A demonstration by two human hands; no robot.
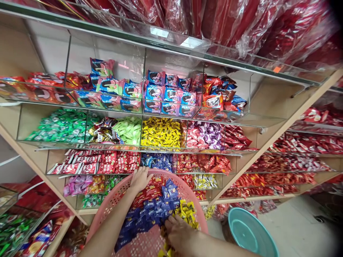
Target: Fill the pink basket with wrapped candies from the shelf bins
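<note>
A pink perforated plastic basket [199,207] stands in front of the shelves, tilted toward me. My left hand [139,179] grips its far rim, fingers over the edge. Inside the basket, red-wrapped candies [150,187] lie at the back, blue-wrapped candies [144,214] across the middle and yellow-wrapped candies [187,212] at the right. My right hand [180,231] reaches among the yellow candies with bent fingers, closed on some of them. Its fingertips are partly hidden. Part of the basket's bottom shows bare at the front.
Glass-fronted shelves [128,146] hold sorted sweets, including yellow candies [162,134] and blue packets [160,162]. Red plastic-wrapped packs [214,21] lie on the top shelf. A teal basin [250,232] stands at lower right. More candy compartments [13,232] are at lower left.
</note>
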